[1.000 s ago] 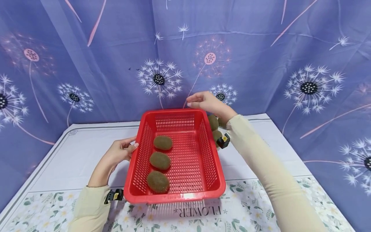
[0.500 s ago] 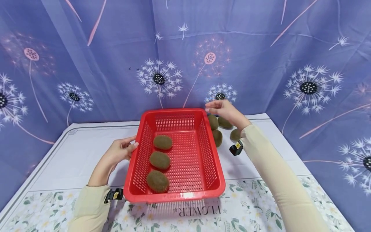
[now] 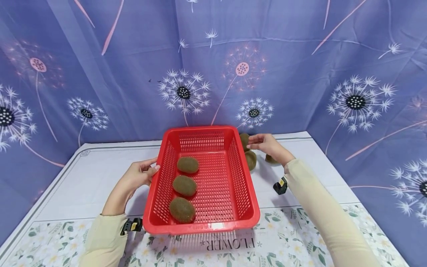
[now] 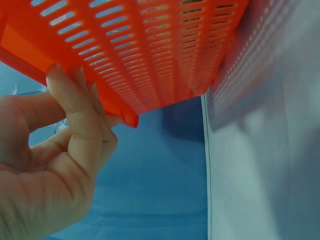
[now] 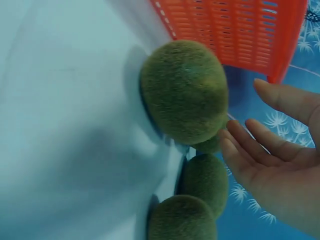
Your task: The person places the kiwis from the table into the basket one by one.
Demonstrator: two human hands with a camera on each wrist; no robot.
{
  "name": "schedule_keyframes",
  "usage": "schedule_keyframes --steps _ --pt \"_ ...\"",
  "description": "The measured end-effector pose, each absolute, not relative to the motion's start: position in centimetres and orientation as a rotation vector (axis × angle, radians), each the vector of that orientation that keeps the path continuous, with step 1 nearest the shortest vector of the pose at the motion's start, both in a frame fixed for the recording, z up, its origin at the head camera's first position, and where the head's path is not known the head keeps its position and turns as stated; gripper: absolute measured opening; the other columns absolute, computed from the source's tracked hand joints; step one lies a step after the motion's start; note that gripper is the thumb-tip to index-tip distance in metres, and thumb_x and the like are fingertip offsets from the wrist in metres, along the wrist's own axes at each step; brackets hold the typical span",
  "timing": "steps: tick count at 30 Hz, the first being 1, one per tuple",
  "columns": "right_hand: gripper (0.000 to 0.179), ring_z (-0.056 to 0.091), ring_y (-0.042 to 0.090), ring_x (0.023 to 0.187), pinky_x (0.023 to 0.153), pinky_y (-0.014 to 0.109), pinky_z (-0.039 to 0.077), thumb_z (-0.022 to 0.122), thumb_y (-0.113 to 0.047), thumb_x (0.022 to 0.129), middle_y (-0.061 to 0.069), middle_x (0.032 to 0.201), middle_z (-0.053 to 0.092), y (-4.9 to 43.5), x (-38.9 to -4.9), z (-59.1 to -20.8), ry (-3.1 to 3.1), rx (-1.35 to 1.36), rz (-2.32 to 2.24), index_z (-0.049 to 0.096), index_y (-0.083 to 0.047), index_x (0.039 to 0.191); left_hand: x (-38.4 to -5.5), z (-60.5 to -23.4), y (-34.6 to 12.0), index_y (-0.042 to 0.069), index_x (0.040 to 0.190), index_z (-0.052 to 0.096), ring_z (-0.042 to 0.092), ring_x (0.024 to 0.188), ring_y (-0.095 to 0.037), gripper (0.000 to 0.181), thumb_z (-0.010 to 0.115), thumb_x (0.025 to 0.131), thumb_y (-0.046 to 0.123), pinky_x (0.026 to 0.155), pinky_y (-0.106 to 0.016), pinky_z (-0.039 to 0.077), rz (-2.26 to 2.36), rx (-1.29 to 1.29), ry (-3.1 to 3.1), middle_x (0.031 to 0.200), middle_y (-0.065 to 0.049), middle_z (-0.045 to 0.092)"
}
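A red perforated plastic basket (image 3: 213, 225) stands in the middle of the table, with three brown kiwis (image 3: 185, 185) in a column along its left side. My left hand (image 3: 135, 176) grips the basket's left rim, thumb and fingers pinching the lip in the left wrist view. To the right of the basket lie several more kiwis, among them a near one (image 3: 251, 160) against its wall and another (image 3: 271, 159) farther right. Over this group is my right hand (image 3: 268, 146), empty. In the right wrist view its fingers (image 5: 265, 140) are spread, tips beside the largest-looking kiwi (image 5: 184, 92).
A white cloth (image 3: 106, 163) covers the table, with a floral band (image 3: 53, 241) along the front. Blue dandelion-print curtain (image 3: 140, 74) hangs behind and at both sides, close to the basket's back rim.
My right hand has moved from above the basket's back right corner rightward, then down toward the kiwis outside it. The left hand, basket and three kiwis inside stay put.
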State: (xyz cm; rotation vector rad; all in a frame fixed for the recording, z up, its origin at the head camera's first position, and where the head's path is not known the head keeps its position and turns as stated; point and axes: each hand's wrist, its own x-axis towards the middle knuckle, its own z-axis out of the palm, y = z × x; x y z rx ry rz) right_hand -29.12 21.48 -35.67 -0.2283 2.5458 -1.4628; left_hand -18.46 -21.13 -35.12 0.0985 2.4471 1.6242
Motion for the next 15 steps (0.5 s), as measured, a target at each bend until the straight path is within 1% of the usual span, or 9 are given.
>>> schedule_keyframes --steps 7,10,15 --pt "0.053 0.057 0.035 0.113 0.095 0.035 0.048 0.071 -0.009 0.088 0.027 0.127 0.056 21.6 -28.9 -37.4 2.530 -0.229 -1.377 0.049 0.012 0.132 -18.4 -35.3 -21.1 -0.004 0.147 0.031 0.062 0.061 -0.013 0.054 0.052 0.101 0.015 0.060 -0.030 0.056 1.642 0.104 2.442 0.079 -0.008 0.056" --pt "0.055 0.057 0.034 0.112 0.096 0.036 0.047 0.071 -0.011 0.087 0.026 0.127 0.055 21.7 -28.7 -37.8 2.513 -0.217 -1.358 0.049 0.012 0.132 -18.4 -35.3 -21.0 -0.004 0.147 0.031 0.062 0.061 -0.012 0.054 0.052 0.101 0.014 0.059 -0.030 0.056 1.648 0.103 2.437 0.079 -0.007 0.056" --pt "0.055 0.055 0.032 0.113 0.099 0.043 0.044 0.072 -0.019 0.087 0.024 0.126 0.056 21.9 -28.5 -38.1 2.539 -0.185 -1.295 0.052 0.009 0.130 -18.4 -35.3 -21.1 -0.004 0.147 0.032 0.062 0.061 -0.012 0.053 0.051 0.101 0.014 0.059 -0.030 0.056 1.653 0.100 2.434 0.079 -0.007 0.056"
